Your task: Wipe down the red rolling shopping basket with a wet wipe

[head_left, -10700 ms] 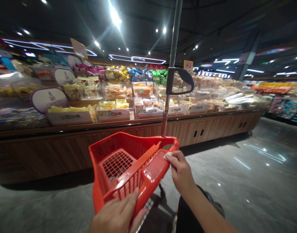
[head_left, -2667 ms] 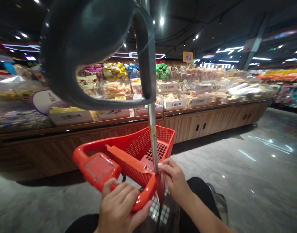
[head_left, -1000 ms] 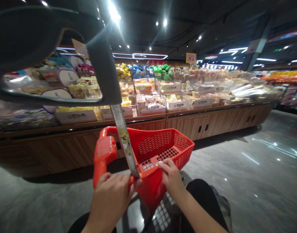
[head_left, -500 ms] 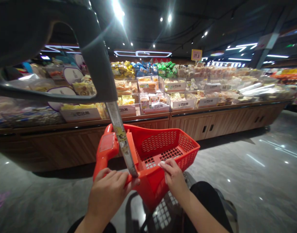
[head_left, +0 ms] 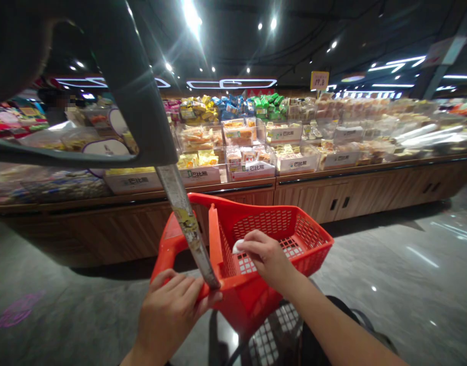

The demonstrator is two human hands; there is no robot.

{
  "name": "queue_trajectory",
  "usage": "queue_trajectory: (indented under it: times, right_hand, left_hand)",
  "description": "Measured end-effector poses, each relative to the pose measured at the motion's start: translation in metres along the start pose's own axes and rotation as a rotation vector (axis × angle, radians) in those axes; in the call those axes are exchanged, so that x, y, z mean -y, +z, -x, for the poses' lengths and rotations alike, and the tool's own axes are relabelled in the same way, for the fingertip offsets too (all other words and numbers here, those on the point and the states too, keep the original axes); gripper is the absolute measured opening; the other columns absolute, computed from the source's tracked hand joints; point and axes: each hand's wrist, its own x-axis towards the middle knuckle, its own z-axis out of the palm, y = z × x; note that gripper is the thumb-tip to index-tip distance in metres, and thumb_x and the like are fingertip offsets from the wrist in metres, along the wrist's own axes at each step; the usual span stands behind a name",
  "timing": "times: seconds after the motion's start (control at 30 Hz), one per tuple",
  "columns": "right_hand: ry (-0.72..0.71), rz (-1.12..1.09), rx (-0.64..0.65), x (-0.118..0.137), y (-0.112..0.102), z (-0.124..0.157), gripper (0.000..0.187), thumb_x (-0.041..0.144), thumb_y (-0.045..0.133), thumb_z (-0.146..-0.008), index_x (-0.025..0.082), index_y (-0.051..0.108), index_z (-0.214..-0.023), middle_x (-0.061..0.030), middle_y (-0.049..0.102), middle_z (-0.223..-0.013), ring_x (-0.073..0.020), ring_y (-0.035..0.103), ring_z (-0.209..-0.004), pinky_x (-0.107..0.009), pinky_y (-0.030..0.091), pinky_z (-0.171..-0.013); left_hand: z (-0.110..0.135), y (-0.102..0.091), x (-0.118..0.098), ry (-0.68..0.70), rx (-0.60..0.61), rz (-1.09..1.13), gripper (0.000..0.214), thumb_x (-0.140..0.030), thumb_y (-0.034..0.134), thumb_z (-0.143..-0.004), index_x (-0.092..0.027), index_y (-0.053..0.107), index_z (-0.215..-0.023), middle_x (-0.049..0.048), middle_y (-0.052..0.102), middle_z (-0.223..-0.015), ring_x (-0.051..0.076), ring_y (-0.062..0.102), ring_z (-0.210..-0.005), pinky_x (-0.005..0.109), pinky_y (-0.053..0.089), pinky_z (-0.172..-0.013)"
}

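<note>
Head: left hand (head_left: 168,317), right hand (head_left: 266,259) at 1 basket (head_left: 249,300)

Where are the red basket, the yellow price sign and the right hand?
Red basket (head_left: 269,222), head view, on its back mesh wall.
Yellow price sign (head_left: 319,80), head view, on its middle.
Right hand (head_left: 266,256), head view, on its back.

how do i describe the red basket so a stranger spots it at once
In front of the wood-fronted display counter, a scuffed metal pole rises beside a red plastic basket. The person's left hand grips its edge, and their right hand is over its perforated floor. No other red basket shows.
</note>
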Motion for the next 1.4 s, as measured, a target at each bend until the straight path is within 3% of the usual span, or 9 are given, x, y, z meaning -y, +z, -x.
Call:
queue_trajectory:
  times: [0.17,0.27,0.37,0.57,0.73,0.9,1.13,1.3,1.4]
  right_hand:
    - [-0.167,0.103,0.283,-0.016,0.044,-0.033,0.027,0.008,0.053,-0.083,0.025,0.070,-0.095,-0.0011,0.059,-0.092,-0.0123,0.057,-0.078,-0.020,0.045,-0.072]
    - [-0.161,0.166,0.344,-0.036,0.055,-0.050,0.024,0.009,0.055,-0.082,0.023,0.072,-0.091,-0.0008,0.059,-0.087,-0.0122,0.055,-0.072,-0.020,0.044,-0.069]
    - [-0.153,0.172,0.337,-0.044,0.051,-0.058,0.027,0.004,0.055,-0.078,0.022,0.072,-0.089,-0.0013,0.059,-0.088,-0.0129,0.055,-0.074,-0.021,0.043,-0.071]
    - [-0.264,0.073,0.466,-0.037,0.038,-0.045,0.034,0.005,0.051,-0.080,0.027,0.070,-0.096,0.0003,0.061,-0.095,-0.0122,0.057,-0.079,-0.020,0.044,-0.073]
    - [-0.162,0.083,0.367,-0.044,0.038,-0.047,0.034,0.003,0.053,-0.077,0.026,0.071,-0.094,-0.0005,0.061,-0.091,-0.0125,0.057,-0.076,-0.021,0.045,-0.072]
    - [-0.369,-0.020,0.473,-0.030,0.032,-0.040,0.032,0.005,0.054,-0.076,0.026,0.071,-0.093,0.0004,0.062,-0.091,-0.0111,0.059,-0.072,-0.018,0.045,-0.067]
    - [-0.341,0.192,0.474,-0.026,0.029,-0.048,0.032,0.003,0.056,-0.073,0.023,0.071,-0.092,-0.0001,0.062,-0.091,-0.0131,0.059,-0.075,-0.019,0.044,-0.067]
    - [-0.463,0.195,0.590,-0.024,0.025,-0.048,0.030,0.006,0.056,-0.076,0.025,0.071,-0.095,0.0017,0.062,-0.087,-0.0123,0.057,-0.073,-0.019,0.042,-0.065]
    - [-0.368,0.262,0.554,-0.029,0.030,-0.058,0.030,0.005,0.057,-0.077,0.026,0.072,-0.092,0.0021,0.062,-0.085,-0.0117,0.056,-0.070,-0.019,0.041,-0.064]
  left_hand:
    - [-0.007,-0.001,0.005,0.007,-0.007,0.043,0.020,-0.036,0.058,-0.082,-0.024,0.057,-0.066,-0.0057,0.063,-0.060,0.013,0.057,-0.059,0.033,0.034,-0.078]
    - [-0.009,0.000,0.008,0.011,-0.019,0.069,0.025,-0.042,0.058,-0.082,-0.023,0.058,-0.065,-0.0055,0.063,-0.059,0.013,0.057,-0.057,0.033,0.034,-0.076]
    - [-0.011,0.001,0.010,0.001,-0.022,0.089,0.029,-0.047,0.058,-0.081,-0.023,0.058,-0.065,-0.0056,0.063,-0.058,0.012,0.057,-0.057,0.033,0.034,-0.076]
    - [-0.012,0.004,0.010,0.009,-0.020,0.077,0.028,-0.042,0.054,-0.085,-0.023,0.058,-0.065,-0.0053,0.063,-0.058,0.012,0.058,-0.058,0.033,0.034,-0.078]
    - [-0.014,0.005,0.011,-0.008,-0.019,0.079,0.032,-0.045,0.054,-0.084,-0.022,0.058,-0.062,-0.0050,0.062,-0.057,0.012,0.058,-0.057,0.032,0.034,-0.077]
    - [-0.013,0.006,0.012,0.000,-0.025,0.088,0.033,-0.051,0.054,-0.083,-0.024,0.061,-0.067,-0.0053,0.065,-0.059,0.012,0.058,-0.058,0.033,0.034,-0.077]
    - [-0.009,0.008,0.013,-0.004,-0.017,0.101,0.028,-0.043,0.057,-0.083,-0.023,0.058,-0.064,-0.0061,0.063,-0.058,0.012,0.058,-0.057,0.034,0.033,-0.078]
    - [-0.008,0.008,0.015,0.023,0.010,0.088,0.027,-0.046,0.059,-0.081,-0.023,0.060,-0.067,-0.0063,0.063,-0.060,0.012,0.058,-0.058,0.034,0.033,-0.077]
    - [-0.009,0.009,0.013,0.012,-0.036,0.086,0.032,-0.049,0.054,-0.083,-0.023,0.060,-0.067,-0.0053,0.063,-0.059,0.013,0.057,-0.057,0.035,0.034,-0.078]
